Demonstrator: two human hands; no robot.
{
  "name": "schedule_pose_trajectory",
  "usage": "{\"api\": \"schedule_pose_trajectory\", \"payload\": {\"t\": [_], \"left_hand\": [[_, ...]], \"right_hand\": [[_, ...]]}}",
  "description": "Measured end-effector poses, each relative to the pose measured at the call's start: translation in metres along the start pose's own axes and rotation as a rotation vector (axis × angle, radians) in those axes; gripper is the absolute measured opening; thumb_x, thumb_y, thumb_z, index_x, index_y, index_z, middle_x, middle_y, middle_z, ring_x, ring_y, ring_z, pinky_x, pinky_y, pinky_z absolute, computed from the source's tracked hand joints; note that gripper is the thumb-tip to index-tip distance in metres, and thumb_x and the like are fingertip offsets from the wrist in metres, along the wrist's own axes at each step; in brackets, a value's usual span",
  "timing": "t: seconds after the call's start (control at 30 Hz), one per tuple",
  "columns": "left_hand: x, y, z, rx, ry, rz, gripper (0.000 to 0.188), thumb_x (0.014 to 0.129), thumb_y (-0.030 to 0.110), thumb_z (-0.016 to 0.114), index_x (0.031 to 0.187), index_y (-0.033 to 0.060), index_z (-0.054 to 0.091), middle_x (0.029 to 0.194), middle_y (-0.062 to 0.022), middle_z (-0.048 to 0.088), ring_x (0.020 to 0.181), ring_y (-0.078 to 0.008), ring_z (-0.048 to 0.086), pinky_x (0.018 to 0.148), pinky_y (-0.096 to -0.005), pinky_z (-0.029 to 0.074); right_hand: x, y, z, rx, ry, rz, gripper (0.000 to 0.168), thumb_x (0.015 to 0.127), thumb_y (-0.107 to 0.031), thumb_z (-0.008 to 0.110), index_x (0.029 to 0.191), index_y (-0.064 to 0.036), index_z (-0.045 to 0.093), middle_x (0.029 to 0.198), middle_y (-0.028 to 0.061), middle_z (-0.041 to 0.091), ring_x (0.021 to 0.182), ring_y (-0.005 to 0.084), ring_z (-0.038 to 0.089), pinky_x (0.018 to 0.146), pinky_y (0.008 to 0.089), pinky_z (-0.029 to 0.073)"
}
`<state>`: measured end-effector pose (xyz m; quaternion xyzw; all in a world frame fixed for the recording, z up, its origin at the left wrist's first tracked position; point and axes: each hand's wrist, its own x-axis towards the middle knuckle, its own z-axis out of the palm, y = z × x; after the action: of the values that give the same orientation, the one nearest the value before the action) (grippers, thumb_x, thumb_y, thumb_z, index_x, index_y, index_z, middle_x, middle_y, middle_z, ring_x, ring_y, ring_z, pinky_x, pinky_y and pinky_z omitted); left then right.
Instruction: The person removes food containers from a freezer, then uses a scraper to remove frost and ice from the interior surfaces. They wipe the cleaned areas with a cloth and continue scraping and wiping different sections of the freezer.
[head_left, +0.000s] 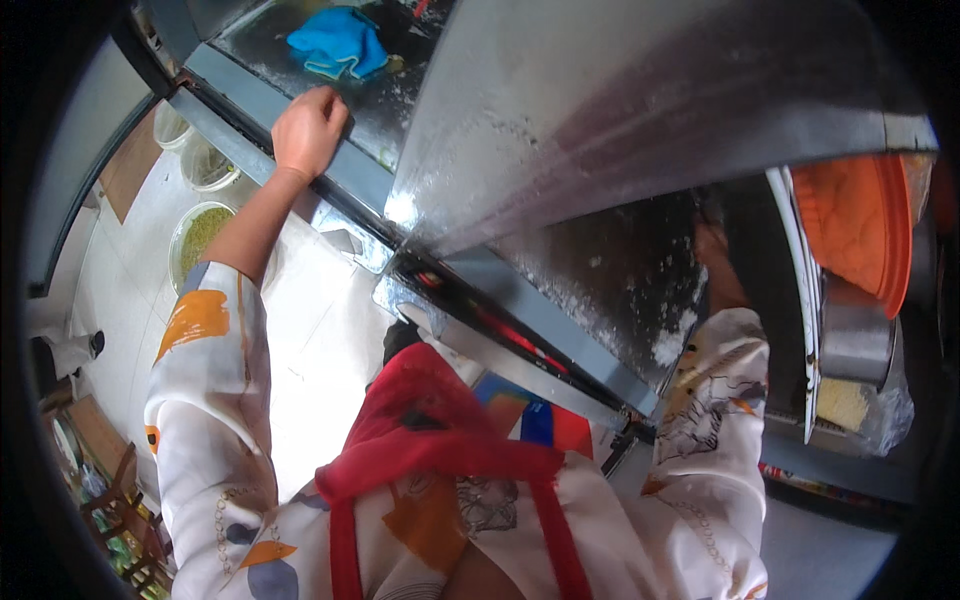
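My left hand (311, 129) rests at the grey metal rim of a dark worktop, its fingers curled in with nothing visible in them. Just beyond it, a crumpled blue cloth (341, 43) lies on the dark surface (259, 52), which is dusted with white powder or frost. A tall grey panel (540, 97) stands between my two arms. On its far side my right hand (712, 236) reaches over another dark surface (600, 277) with white residue. Shadow and blur obscure those fingers, so I cannot tell whether they grip anything.
At right are an orange plastic basin (851, 225), a white board or tray edge (799, 300), a metal pot (855, 334) and a plastic bag of pale yellow food (844, 401). White buckets stand on the floor at left, one with greenish contents (202, 236). A metal bracket (409, 300) juts toward my red apron.
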<state>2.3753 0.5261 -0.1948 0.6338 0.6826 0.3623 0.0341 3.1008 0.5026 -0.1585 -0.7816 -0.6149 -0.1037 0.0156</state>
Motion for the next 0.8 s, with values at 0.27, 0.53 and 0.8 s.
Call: {"api": "schedule_pose_trajectory", "payload": {"t": [0.27,0.53,0.8], "left_hand": [[-0.009,-0.008,-0.009,0.050,-0.022,-0.037,0.024,0.090,0.029,0.053,0.090,0.0087,0.064,0.093,-0.0124,0.066,0.091,-0.0338,0.062,0.077,-0.0447,0.049],[-0.005,0.003,0.000,-0.009,0.001,0.058,0.022,0.090,0.028,0.054,0.090,0.0087,0.064,0.095,-0.0119,0.066,0.093,-0.0328,0.062,0.078,-0.0439,0.049],[-0.002,0.000,0.009,-0.007,-0.041,0.016,0.023,0.090,0.030,0.054,0.091,0.0094,0.066,0.096,-0.0120,0.067,0.094,-0.0332,0.062,0.079,-0.0448,0.049]], "right_hand": [[0.029,-0.157,-0.074,0.209,-0.153,0.031,0.055,0.097,-0.045,0.042,0.140,-0.011,0.048,0.140,0.0202,0.050,0.130,0.0406,0.043,0.108,0.0429,0.034],[0.045,-0.127,0.007,0.311,0.031,-0.011,0.049,0.097,-0.045,0.046,0.138,-0.017,0.053,0.135,0.0168,0.055,0.126,0.0356,0.050,0.109,0.0422,0.036],[-0.010,0.031,-0.036,0.179,-0.240,0.431,0.056,0.094,-0.057,0.043,0.135,-0.022,0.055,0.133,0.0176,0.057,0.120,0.0377,0.055,0.098,0.0461,0.044]]}}
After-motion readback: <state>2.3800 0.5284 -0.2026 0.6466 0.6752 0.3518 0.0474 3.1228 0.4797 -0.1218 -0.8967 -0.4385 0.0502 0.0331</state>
